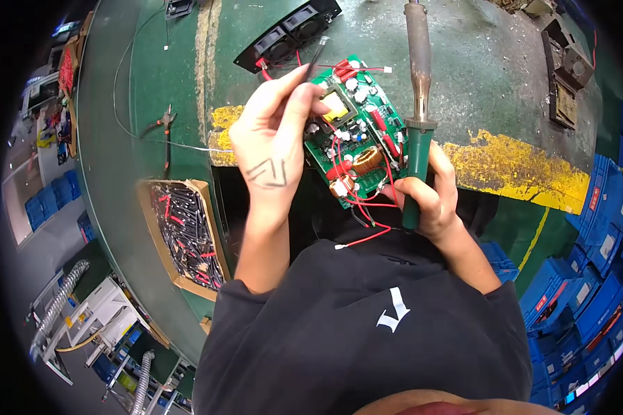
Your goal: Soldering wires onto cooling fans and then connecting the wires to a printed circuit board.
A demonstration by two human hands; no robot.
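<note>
My left hand [273, 128] is closed in a pinch on a short black wire [315, 58], whose pale tip points up and away from me. Just right of that hand lies a green circuit board [360, 131], tilted, crowded with coils, capacitors and red parts. My right hand [432, 194] is wrapped round the green handle of a soldering iron [418, 155]; its brown metal barrel extends away from me. The thumb side of this hand is by the board's near right edge. Thin red wires [367, 238] with white plugs hang from the board toward me.
A black panel with two fans [287, 34] sits beyond the board. To the left are wire cutters [167, 135], solder wire [187, 146] and a cardboard box [211, 228] of black and red wires. A metal stand [567, 69] is at far right, near blue bins [602, 235].
</note>
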